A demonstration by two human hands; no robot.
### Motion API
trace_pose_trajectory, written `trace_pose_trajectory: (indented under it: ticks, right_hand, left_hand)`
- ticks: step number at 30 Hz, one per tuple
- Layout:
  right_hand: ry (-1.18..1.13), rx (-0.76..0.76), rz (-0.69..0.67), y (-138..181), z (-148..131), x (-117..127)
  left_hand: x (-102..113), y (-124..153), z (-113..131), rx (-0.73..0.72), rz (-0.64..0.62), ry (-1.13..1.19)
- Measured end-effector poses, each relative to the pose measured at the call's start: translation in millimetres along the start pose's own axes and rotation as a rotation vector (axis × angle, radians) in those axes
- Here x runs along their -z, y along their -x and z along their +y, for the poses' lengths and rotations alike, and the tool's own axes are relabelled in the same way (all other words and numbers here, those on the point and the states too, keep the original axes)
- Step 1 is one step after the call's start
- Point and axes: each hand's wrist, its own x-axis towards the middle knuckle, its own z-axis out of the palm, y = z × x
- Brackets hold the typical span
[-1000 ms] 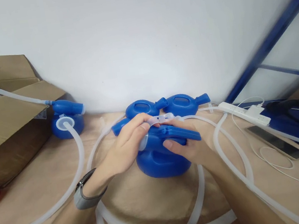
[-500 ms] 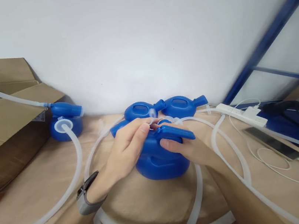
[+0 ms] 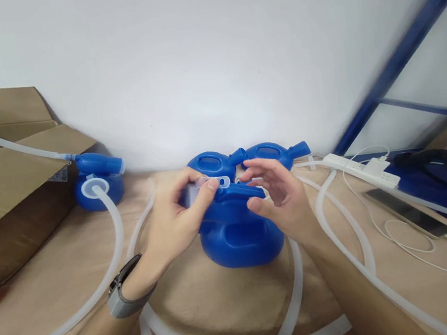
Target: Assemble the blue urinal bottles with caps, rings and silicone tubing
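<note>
1. Over the tan tabletop [image 3: 227, 307], my left hand [image 3: 175, 214] pinches a clear holed strap [image 3: 226, 182] between thumb and fingers, just above the front blue bottle [image 3: 242, 237].
2. My right hand [image 3: 285, 203] is spread, thumb and fingers apart, beside that bottle's top (I cannot tell whether it touches).
3. I judge a flat, untwisted strap easiest to handle: pinch near its end, leave the hole uncovered, and steady the bottle with the free palm.
4. Behind, two blue bottles [image 3: 208, 161] sit by the wall; their contents are hidden.
5. At left, another blue bottle [image 3: 106, 200] stands beside an open cardboard box [image 3: 22, 197], whose contents I mostly cannot see.
</note>
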Motion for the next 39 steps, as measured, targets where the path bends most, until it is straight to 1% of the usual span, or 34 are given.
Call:
trace_pose_trajectory:
  ticks: [3, 6, 9, 12, 17, 24, 29, 35, 39]
  right_hand:
    - [0.136, 0.052, -0.05, 5, -11, 0]
    - [0.209, 0.075, -0.097, 12, -21, -5]
    - [0.173, 0.04, -0.101, 16, -25, -11]
    - [0.104, 0.027, -0.101, 16, -25, -14]
    - [0.162, 0.104, -0.055, 15, -24, -14]
    - [0.263, 0.188, -0.023, 19, -23, -19]
    - [0.293, 0.259, -0.056, 20, -23, -17]
    - [0.279, 0.261, -0.077, 20, -25, -15]
    - [0.253, 0.23, -0.043, 20, -26, -17]
  left_hand:
    - [2, 2, 4, -0.059, -0.003, -0.073]
    - [1, 7, 7, -0.169, -0.024, -0.158]
    - [-1, 11, 8, -0.285, -0.041, -0.184]
    - [-2, 12, 9, -0.345, -0.055, -0.167]
    - [-2, 11, 8, -0.39, -0.043, -0.169]
    - [-1, 11, 7, -0.405, -0.044, -0.164]
    - [0, 14, 8, -0.45, -0.031, -0.177]
    - [0, 16, 7, -0.46, -0.024, -0.171]
    - [-1, 15, 8, -0.469, -0.026, -0.177]
